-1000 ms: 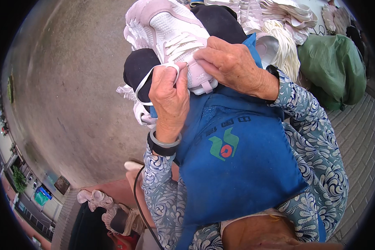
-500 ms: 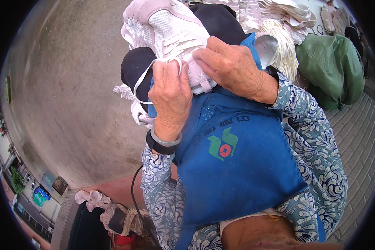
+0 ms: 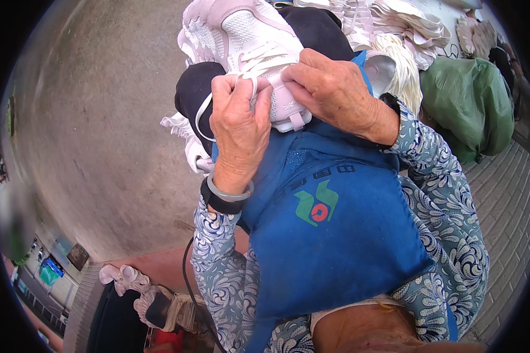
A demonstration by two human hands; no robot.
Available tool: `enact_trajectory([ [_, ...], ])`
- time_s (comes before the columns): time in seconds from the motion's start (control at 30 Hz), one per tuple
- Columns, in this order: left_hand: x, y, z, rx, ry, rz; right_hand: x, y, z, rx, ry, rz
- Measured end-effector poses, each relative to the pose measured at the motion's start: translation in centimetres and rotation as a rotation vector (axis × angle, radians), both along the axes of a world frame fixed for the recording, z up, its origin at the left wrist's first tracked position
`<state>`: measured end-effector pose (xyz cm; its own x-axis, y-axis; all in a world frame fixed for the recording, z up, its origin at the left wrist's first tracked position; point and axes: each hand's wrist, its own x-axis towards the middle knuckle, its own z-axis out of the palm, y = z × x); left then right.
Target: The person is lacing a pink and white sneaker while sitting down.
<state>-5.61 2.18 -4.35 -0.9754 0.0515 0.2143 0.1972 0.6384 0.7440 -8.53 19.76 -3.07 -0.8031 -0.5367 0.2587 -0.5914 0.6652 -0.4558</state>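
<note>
A pale pink and white lace-up sneaker (image 3: 241,32) lies across my lap, its heel toward me. My left hand (image 3: 239,120) is closed at the near left side of its opening, pinching a white shoelace (image 3: 202,112). The lace loops out left of my fingers and over the dark trouser knee. Opposite it, my right hand (image 3: 335,97) bends over the sneaker's right edge beside the tongue, thumb and fingers pressed together on the shoe. Its fingertips are partly hidden, so a lace end there cannot be made out. White lacing crosses the sneaker beyond both hands.
A blue apron (image 3: 341,253) covers my lap. More pink shoes (image 3: 194,144) hang by my left knee. At right lie piled pale shoe uppers (image 3: 406,23), a bundle of cream laces (image 3: 397,73) and a green bag (image 3: 468,100). A dark container (image 3: 119,320) stands lower left.
Both hands and the sneaker have shifted slightly right. The lace loop at my left hand has become smaller, and its fingers sit closer against the shoe.
</note>
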Motion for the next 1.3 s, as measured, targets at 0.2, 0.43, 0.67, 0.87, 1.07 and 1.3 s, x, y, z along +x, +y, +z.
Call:
enact_trajectory([
  [0.2,0.4,-0.8,0.3,-0.028,0.097,0.01,0.2,-0.1,0.0,-0.044,-0.004,0.001],
  [0.43,0.5,-0.4,-0.7,-0.269,0.087,0.053,-0.1,-1.5,1.7,-0.017,-0.082,0.023],
  [0.67,0.9,-1.5,-1.4,-0.086,0.064,0.013,-0.5,-1.9,1.1,0.097,-0.061,0.111],
  [0.87,1.0,-1.0,-1.5,-0.23,0.164,0.09,-1.4,-1.5,-0.1,0.136,-0.016,0.151],
  [1.07,1.3,-1.3,-1.6,-0.165,0.127,0.041,-1.5,-1.6,-0.7,0.176,0.053,0.175],
  [1.3,1.3,-1.4,-1.6,-0.094,0.047,0.003,-2.4,-1.3,-1.3,0.165,0.038,0.246],
])
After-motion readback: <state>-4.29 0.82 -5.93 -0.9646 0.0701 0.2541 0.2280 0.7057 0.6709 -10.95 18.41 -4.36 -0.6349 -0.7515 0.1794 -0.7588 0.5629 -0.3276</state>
